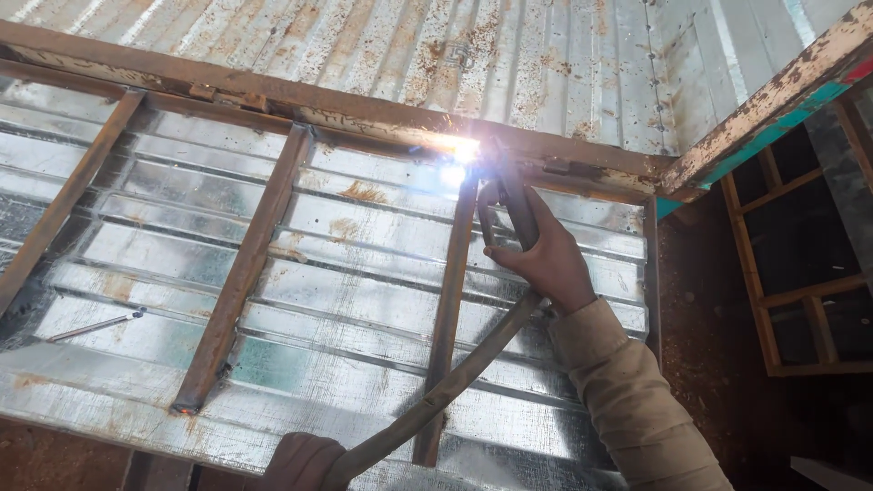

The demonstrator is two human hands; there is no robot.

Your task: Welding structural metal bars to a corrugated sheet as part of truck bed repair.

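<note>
My right hand (544, 264) grips a welding electrode holder (511, 205) and holds its tip against a rusty steel frame (244, 264). A bright white-blue arc (462, 155) burns where an upright bar (450, 300) meets the top rail. From the holder a thick cable (436, 395) runs down to the bottom edge. There my left hand (305, 462) is closed around the cable, only partly in view. The frame's bars lie over corrugated metal sheet (355, 300).
A loose welding rod (91, 325) lies on the corrugated sheet at the left. More rusted sheet (509, 64) rises behind the top rail. A painted, flaking beam (773, 100) crosses the upper right, with a wooden frame (791, 300) below it.
</note>
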